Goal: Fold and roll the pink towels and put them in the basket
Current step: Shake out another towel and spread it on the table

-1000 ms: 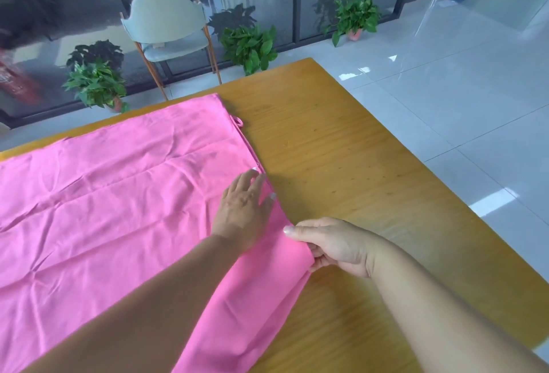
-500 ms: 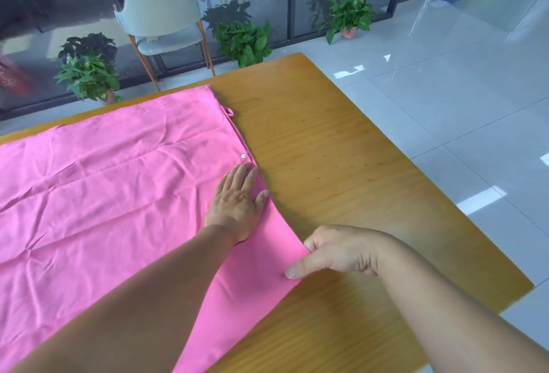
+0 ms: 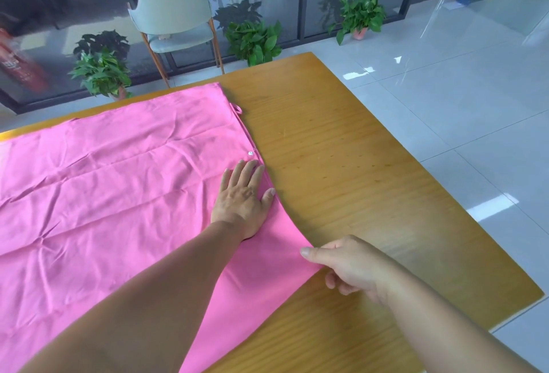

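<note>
A large pink towel (image 3: 113, 194) lies spread flat over the left part of the wooden table (image 3: 356, 170), creased, with a small loop and a white snap on its right edge. My left hand (image 3: 242, 199) rests flat on the towel near that right edge, fingers straight. My right hand (image 3: 346, 265) pinches the towel's near right corner between thumb and curled fingers, at the table surface. No basket is in view.
The table's right edge and near right corner drop off to a glossy tiled floor. Beyond the far edge stand a pale green chair (image 3: 175, 19) and potted plants (image 3: 102, 71) against a dark glass wall.
My right hand has drawn the towel's near corner outward to the right and lower on the table, flattening the folded-over edge. My left hand has stayed pressed on the towel.
</note>
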Motion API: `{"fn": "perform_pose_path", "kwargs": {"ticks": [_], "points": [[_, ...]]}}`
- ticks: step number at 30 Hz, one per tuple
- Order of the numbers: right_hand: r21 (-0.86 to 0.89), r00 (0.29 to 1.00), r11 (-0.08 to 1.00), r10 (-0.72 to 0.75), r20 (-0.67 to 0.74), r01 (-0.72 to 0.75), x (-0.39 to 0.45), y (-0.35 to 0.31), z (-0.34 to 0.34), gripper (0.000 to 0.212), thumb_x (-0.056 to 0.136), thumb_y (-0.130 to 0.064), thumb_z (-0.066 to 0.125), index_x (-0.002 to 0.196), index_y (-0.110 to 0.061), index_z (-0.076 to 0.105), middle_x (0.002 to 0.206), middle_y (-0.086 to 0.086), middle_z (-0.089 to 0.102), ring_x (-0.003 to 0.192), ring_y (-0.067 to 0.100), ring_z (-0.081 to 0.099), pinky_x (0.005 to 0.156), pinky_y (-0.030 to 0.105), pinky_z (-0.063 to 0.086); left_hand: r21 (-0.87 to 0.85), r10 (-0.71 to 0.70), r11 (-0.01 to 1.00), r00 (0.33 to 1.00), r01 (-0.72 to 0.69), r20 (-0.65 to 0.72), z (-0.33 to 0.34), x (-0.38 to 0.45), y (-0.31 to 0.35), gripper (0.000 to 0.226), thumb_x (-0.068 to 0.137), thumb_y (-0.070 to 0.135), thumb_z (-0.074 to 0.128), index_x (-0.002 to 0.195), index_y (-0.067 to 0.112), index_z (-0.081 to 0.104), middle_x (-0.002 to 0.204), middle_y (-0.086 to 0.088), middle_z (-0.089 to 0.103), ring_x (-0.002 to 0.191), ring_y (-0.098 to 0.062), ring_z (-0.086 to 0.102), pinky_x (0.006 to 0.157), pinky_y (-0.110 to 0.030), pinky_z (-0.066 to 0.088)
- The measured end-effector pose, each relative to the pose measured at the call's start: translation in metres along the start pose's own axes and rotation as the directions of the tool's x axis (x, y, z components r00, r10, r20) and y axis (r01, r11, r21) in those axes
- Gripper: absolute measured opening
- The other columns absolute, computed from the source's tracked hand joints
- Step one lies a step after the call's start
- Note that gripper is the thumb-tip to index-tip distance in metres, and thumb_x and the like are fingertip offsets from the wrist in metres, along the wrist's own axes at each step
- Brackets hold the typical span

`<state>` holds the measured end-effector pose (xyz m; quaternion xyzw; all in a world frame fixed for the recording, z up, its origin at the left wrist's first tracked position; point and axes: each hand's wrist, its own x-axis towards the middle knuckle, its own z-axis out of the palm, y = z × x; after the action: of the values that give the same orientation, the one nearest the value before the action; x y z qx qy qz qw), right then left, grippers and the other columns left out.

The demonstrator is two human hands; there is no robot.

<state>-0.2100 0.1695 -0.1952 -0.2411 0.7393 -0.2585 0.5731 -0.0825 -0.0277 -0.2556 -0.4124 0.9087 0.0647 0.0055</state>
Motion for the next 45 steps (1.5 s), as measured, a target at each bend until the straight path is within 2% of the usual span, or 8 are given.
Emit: {"fn": "perform_pose_path", "kwargs": {"ticks": [6, 13, 18, 22, 24, 29, 37, 45], "points": [[-0.135, 0.969, 0.99, -0.075, -0.235, 0.044, 0.0, 0.004, 0.006, 0.06, 0.088, -0.047, 0.067, 0.051, -0.021, 0.027, 0.052, -0.008, 0.024, 0.052, 0.016, 0.029, 0.057, 0.032, 0.022, -0.012, 0.008, 1.0, 1.0, -0.008, 0.015, -0.002, 0.0, 0.0, 0.066, 0.1, 0.055, 0.011, 0.157, 0.023, 0.005, 0.164, 0.007, 0.0, 0.15, -0.014, -0.01, 0.122, -0.04, -0.006], [-0.227, 0.985, 0.969, -0.13, -0.113, 0.102, -0.001, 0.008, 0.007, 0.045, 0.078, -0.046, 0.075, 0.07, -0.003, 0.064, 0.067, 0.006, 0.058, 0.069, 0.023, 0.059, 0.067, 0.034, 0.044, -0.134, -0.003, 0.991, 0.999, 0.009, 0.05, -0.017, -0.004, 0.006, 0.063, 0.102, 0.053, 0.016, 0.156, 0.023, 0.008, 0.164, 0.004, -0.005, 0.15, -0.015, -0.011, 0.122, -0.04, -0.007], [-0.169, 0.954, 0.944, -0.295, -0.046, 0.283, -0.01, 0.004, 0.005, 0.023, 0.075, -0.037, 0.082, 0.075, -0.015, 0.075, 0.105, -0.031, 0.058, 0.103, -0.012, 0.055, 0.087, 0.018, 0.037, -0.239, -0.011, 0.971, 1.0, 0.01, -0.004, -0.027, -0.033, -0.009, 0.055, 0.103, 0.047, 0.025, 0.153, 0.023, 0.024, 0.164, 0.001, 0.007, 0.15, -0.015, -0.001, 0.122, -0.036, -0.002], [-0.046, 0.929, 0.928, -0.371, 0.002, 0.371, -0.014, 0.0, 0.003, 0.022, 0.08, -0.024, 0.078, 0.073, -0.006, 0.068, 0.091, -0.025, 0.072, 0.087, -0.011, 0.064, 0.076, 0.015, 0.04, -0.24, -0.032, 0.97, 0.999, 0.036, 0.022, -0.022, -0.063, -0.027, 0.056, 0.103, 0.046, 0.03, 0.153, 0.024, 0.025, 0.163, 0.001, 0.009, 0.15, -0.015, 0.001, 0.122, -0.033, -0.002], [-0.002, 0.919, 0.92, -0.39, 0.053, 0.391, -0.015, -0.002, 0.002, 0.021, 0.083, -0.021, 0.076, 0.064, -0.018, 0.068, 0.067, -0.019, 0.066, 0.061, -0.003, 0.057, 0.067, 0.02, 0.037, -0.205, -0.031, 0.978, 0.997, 0.044, 0.065, -0.018, -0.074, -0.035, 0.059, 0.102, 0.05, 0.029, 0.154, 0.025, 0.023, 0.164, 0.002, 0.007, 0.15, -0.015, 0.0, 0.121, -0.031, -0.003], [0.077, 0.898, 0.934, -0.357, 0.258, 0.35, -0.018, -0.01, 0.002, 0.026, 0.08, -0.031, 0.075, 0.057, -0.027, 0.063, 0.059, -0.008, 0.051, 0.055, 0.008, 0.041, 0.056, 0.022, 0.032, -0.129, -0.006, 0.991, 0.989, 0.025, 0.146, -0.01, -0.082, -0.04, 0.065, 0.1, 0.057, 0.023, 0.156, 0.029, 0.009, 0.164, 0.005, -0.005, 0.149, -0.013, -0.01, 0.12, -0.03, -0.01], [-0.473, 0.935, 0.83, -0.151, 0.321, 0.296, -0.015, -0.01, -0.009, 0.036, 0.072, -0.045, 0.08, 0.051, -0.024, 0.06, 0.051, -0.013, 0.04, 0.052, 0.008, 0.034, 0.054, 0.026, 0.027, -0.077, -0.004, 0.997, 0.985, 0.017, 0.172, -0.008, -0.082, -0.042, 0.071, 0.096, 0.063, 0.021, 0.156, 0.029, 0.005, 0.163, 0.006, -0.008, 0.149, -0.014, -0.011, 0.122, -0.035, -0.006], [-0.382, 0.969, 0.911, -0.062, 0.241, 0.154, -0.018, 0.011, -0.023, 0.053, 0.061, -0.072, 0.073, 0.058, -0.024, 0.049, 0.064, -0.001, 0.05, 0.054, 0.015, 0.041, 0.057, 0.022, 0.037, -0.034, -0.03, 0.999, 0.982, 0.037, 0.185, -0.013, -0.08, -0.032, 0.077, 0.093, 0.07, 0.022, 0.156, 0.03, 0.003, 0.162, 0.005, -0.008, 0.149, -0.017, -0.01, 0.122, -0.037, -0.007]]}}
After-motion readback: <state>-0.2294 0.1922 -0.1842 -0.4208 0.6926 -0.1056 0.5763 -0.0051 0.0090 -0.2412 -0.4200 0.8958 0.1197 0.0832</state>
